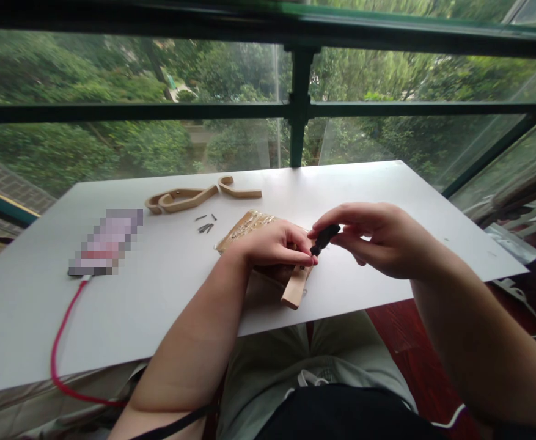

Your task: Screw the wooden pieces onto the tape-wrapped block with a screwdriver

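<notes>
Beyond the far table edge: one window with a green frame (299,140), trees behind the glass. Below it: one white table (180,293), bearing the following. Left side: one blurred, phone-like slab (107,241), with a red cable (55,342) running off the near edge. Centre: one brown board (233,235), wrapped in clear film, partly covered by the left hand (279,244); its fingertips are brought together over a pale wooden strip (295,288), their grip on it impossible to tell. The strip lies tilted near the table's front edge, its far end hidden by the fingers. Right hand (373,238): pinching a small black-handled tool (327,234), slanted down to the left fingertips. Far side, clear of both hands: curved wooden pieces (189,199). Between these and the board: loose dark screws (205,228).
</notes>
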`<state>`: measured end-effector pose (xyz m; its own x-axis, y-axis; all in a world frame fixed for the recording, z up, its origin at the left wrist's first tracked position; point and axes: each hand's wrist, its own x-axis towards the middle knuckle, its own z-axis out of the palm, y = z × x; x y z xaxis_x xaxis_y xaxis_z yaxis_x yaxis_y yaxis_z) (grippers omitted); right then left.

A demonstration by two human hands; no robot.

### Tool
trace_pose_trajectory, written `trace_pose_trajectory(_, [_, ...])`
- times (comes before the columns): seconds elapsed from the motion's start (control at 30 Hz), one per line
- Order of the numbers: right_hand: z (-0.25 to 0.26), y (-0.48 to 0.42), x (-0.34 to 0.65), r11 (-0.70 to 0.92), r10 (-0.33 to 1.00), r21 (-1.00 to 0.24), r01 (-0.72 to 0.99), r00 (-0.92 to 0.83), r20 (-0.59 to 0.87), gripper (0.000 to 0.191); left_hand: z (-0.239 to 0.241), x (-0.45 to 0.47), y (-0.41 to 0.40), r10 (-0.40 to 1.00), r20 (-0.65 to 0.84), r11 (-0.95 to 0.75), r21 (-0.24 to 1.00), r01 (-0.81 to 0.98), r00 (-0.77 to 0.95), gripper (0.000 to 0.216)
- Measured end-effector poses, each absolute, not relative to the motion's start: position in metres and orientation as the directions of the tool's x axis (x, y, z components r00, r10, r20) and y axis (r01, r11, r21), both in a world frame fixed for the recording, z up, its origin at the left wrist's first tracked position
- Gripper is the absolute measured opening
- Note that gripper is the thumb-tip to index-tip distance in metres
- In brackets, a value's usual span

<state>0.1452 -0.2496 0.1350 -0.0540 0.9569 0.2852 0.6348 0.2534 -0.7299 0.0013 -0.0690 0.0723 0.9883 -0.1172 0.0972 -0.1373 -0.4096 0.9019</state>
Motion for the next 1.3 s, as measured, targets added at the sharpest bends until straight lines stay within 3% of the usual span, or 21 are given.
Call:
trace_pose_trajectory(0.2, [0.132,-0.249,0.142,0.137,0.953,-0.666,0.733,0.087,0.292,0.016,0.07,0.003,-0.067,-0.161,0.108,-0.454,0.875,-0.171,0.981,0.029])
trace_pose_trajectory(0.5, [0.105,-0.246,0.126,0.131,0.824,-0.68,0.721,0.303,0.479,0.029,0.067,0.004,-0.067,-0.133,0.095,-0.424,0.894,-0.143,0.987,0.024])
trace_pose_trajectory(0.63, [0.104,-0.249,0.126,0.223,0.821,-0.72,0.657,0.271,0.502,0.016,0.069,0.003,-0.068,-0.11,0.089,-0.437,0.89,-0.129,0.99,0.028])
trace_pose_trajectory(0.73, [0.112,-0.252,0.131,0.308,0.888,-0.77,0.56,0.122,0.444,0.029,0.071,0.003,-0.068,-0.124,0.071,-0.429,0.896,-0.118,0.99,0.03])
trace_pose_trajectory(0.83, [0.119,-0.253,0.137,0.287,0.928,-0.788,0.544,0.046,0.369,0.026,0.071,0.003,-0.067,-0.135,0.068,-0.434,0.893,-0.121,0.988,0.031])
trace_pose_trajectory(1.03, [0.118,-0.25,0.136,0.165,0.909,-0.775,0.61,0.212,0.36,0.02,0.069,0.003,-0.067,-0.149,0.106,-0.455,0.875,-0.164,0.983,0.028])
trace_pose_trajectory(1.3, [0.092,-0.245,0.113,0.19,0.723,-0.701,0.687,0.386,0.574,0.019,0.067,0.003,-0.068,-0.131,0.095,-0.421,0.896,-0.143,0.987,0.026])
